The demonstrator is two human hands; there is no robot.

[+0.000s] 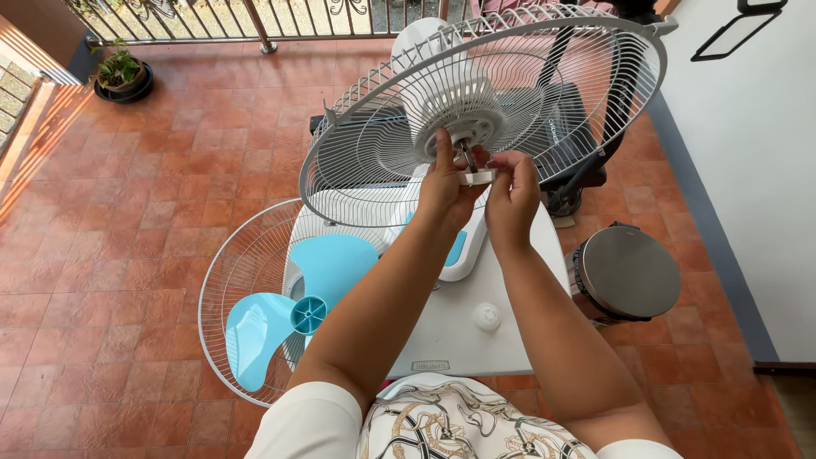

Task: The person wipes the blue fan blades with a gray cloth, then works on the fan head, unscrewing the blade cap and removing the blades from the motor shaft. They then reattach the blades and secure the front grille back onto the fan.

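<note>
A white fan stands on a small white table (518, 340), its rear wire guard (382, 153) tilted toward me around the motor hub (467, 127). My left hand (444, 183) and my right hand (512, 191) meet at the metal shaft in the hub's middle. Together they pinch a small white plastic nut (479, 177) at the shaft's tip. A light blue fan blade (293, 310) lies on the front wire guard (234, 280), which leans at the table's left side. A small white cap (488, 317) rests on the tabletop.
A steel pedal bin (627, 272) stands to the right of the table. A dark exercise machine (586, 170) sits behind the fan. A potted plant (123, 75) is at the far left by the metal railing (221, 21). The floor is terracotta tile, with a white wall on the right.
</note>
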